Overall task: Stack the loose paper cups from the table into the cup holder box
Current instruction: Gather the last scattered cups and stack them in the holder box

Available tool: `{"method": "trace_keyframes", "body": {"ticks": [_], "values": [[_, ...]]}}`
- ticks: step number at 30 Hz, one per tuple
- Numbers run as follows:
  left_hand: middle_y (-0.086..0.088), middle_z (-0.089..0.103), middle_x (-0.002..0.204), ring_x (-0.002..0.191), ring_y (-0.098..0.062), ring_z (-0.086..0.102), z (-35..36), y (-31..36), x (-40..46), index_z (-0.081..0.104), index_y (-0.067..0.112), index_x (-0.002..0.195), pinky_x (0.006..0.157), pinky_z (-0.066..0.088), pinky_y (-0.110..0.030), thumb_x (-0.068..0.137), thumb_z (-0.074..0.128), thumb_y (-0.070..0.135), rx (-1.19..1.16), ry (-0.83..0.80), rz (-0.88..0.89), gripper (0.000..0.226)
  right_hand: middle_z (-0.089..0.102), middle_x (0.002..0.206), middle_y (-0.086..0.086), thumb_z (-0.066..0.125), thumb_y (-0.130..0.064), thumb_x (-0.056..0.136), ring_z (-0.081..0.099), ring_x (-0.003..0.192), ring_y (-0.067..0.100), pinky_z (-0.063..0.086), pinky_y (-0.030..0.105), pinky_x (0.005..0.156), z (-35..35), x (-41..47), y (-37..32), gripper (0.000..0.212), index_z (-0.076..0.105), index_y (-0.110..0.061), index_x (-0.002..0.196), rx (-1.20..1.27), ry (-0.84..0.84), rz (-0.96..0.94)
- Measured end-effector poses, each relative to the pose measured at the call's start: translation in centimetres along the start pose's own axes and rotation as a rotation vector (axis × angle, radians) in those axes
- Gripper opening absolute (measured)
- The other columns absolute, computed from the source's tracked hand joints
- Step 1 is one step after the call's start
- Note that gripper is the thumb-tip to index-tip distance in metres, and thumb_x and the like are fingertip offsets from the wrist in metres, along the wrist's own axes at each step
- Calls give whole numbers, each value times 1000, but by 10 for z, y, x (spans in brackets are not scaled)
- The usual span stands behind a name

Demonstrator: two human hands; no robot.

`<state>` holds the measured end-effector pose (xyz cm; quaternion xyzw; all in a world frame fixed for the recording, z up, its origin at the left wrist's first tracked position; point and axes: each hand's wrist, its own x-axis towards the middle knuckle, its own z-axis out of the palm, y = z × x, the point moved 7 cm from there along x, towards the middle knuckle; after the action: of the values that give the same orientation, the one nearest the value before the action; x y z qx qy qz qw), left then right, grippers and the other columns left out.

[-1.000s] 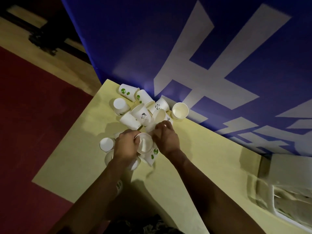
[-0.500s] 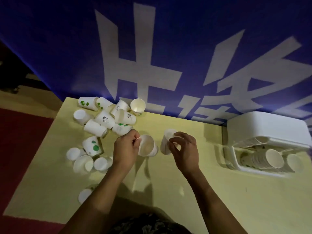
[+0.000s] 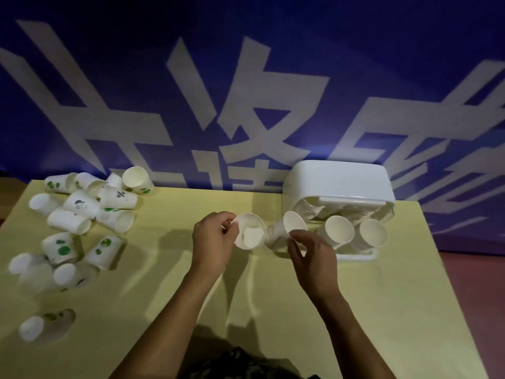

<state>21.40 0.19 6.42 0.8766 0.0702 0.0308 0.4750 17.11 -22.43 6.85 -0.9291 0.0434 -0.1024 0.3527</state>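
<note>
1. Yellow table, smooth, against blue banner with white characters.
2. Loose cups, paper, tapered, scattered far left.
3. White plastic box, far right, holding stacked cups.
4. Left hand pinching cup; right hand pinching second cup beside box.

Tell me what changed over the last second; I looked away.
Both hands left the pile, each carrying a paper cup rightward: left hand holds one, right hand brings another beside the cup holder box. The loose cups stayed put.

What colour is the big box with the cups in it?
White: the box shows in the head view.
</note>
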Motion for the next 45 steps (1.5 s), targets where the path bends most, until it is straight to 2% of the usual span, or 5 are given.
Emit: {"method": "trace_keyframes", "body": {"ticks": [10,22,30,35,45], "values": [[2,72,72,66,-15,67,139,119,-25,76,15,91,63,54,-31,86,56,12,-23,-41,10,20,69,97,-3,68,-6,87,63,92,21,47,26,74,-132,-9,125,18,70,-11,105,21,252,70],[0,69,84,58,-24,68,210,107,-20,68,16,86,63,59,-36,86,58,7,-87,-75,-269,13,68,102,-1,65,-6,86,56,98,27,49,31,71,-131,12,187,24,67,-16,107,-74,75,79],[5,59,115,105,-14,52,243,125,-32,65,20,113,86,46,-30,89,61,28,420,-191,234,26,68,95,1,67,-3,83,55,93,27,49,32,77,-111,30,202,20,70,-13,100,-104,15,16],[2,66,98,95,-20,56,274,109,-30,73,22,93,79,45,-30,87,62,19,485,-417,239,13,61,69,-4,66,-7,81,53,79,27,37,31,68,-98,38,205,13,69,-20,83,-267,-39,-71],[3,65,103,95,-17,57,278,101,-23,71,20,100,79,46,-29,89,62,20,451,-429,249,15,72,84,-1,43,-30,95,58,101,26,41,41,85,-63,34,214,26,68,-23,97,-406,-234,-11]]}}
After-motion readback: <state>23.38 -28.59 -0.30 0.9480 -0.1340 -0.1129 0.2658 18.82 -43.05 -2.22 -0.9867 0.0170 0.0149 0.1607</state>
